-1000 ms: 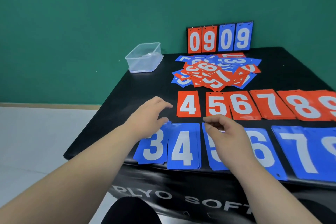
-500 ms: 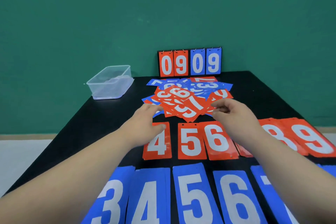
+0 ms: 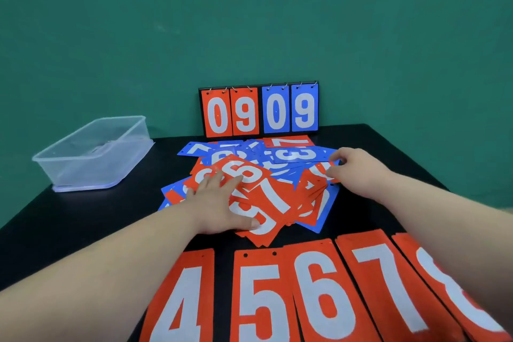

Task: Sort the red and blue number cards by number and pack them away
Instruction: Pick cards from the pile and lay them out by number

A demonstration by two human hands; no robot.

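A loose heap of red and blue number cards [image 3: 280, 197] lies in the middle of the black table [image 3: 83, 219]. My left hand [image 3: 219, 203] rests flat on the heap's left side, fingers straight, touching red cards. My right hand [image 3: 355, 169] is at the heap's right edge, thumb and fingers pinching at a blue 3 card [image 3: 299, 154] and a red card there. Sorted red cards lie in a near row: 4 [image 3: 183, 302], 5 [image 3: 261, 300], 6 [image 3: 322, 294], 7 [image 3: 388, 280], 8 [image 3: 455, 294].
A clear plastic box [image 3: 91, 153] stands at the table's far left. A scoreboard stand [image 3: 259, 110] showing 0 9 0 9 leans against the green wall behind the heap. The table's left edge runs diagonally near my left forearm.
Both hands moved forward from the sorted rows onto the heap. My view moved closer; the blue row has dropped out of the frame.
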